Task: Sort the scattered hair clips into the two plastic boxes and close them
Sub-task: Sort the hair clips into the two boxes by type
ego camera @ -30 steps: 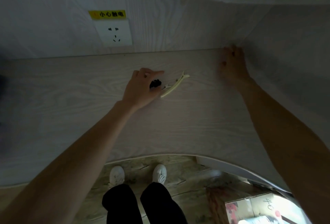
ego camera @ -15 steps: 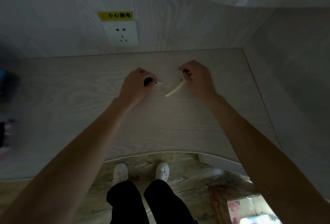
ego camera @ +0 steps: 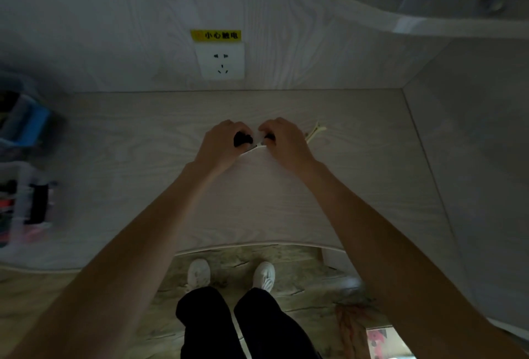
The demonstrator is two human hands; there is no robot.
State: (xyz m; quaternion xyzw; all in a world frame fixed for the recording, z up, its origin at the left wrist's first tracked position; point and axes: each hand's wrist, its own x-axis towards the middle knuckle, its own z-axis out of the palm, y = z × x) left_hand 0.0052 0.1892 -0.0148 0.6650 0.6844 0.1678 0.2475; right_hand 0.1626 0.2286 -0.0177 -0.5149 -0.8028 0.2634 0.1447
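Note:
My left hand [ego camera: 219, 147] is curled on a small black hair clip [ego camera: 242, 139] at the middle of the pale wooden desk [ego camera: 143, 158]. Right beside it, almost touching, my right hand [ego camera: 283, 141] is closed on a long cream-coloured clip whose forked end [ego camera: 316, 131] sticks out to the right; a dark bit shows under its fingertips. Two clear plastic boxes stand at the left edge, blurred: one with a blue part [ego camera: 27, 122] further back, one with dark and pink items [ego camera: 25, 204] nearer.
A white wall socket [ego camera: 220, 61] with a yellow warning label sits on the back panel. A side panel [ego camera: 472, 144] closes the desk on the right, a shelf runs overhead. The desk's curved front edge [ego camera: 257, 245] is above my shoes.
My right hand came from the far right corner, took the cream clip, and now sits against my left hand. The view swung left, bringing the boxes into sight.

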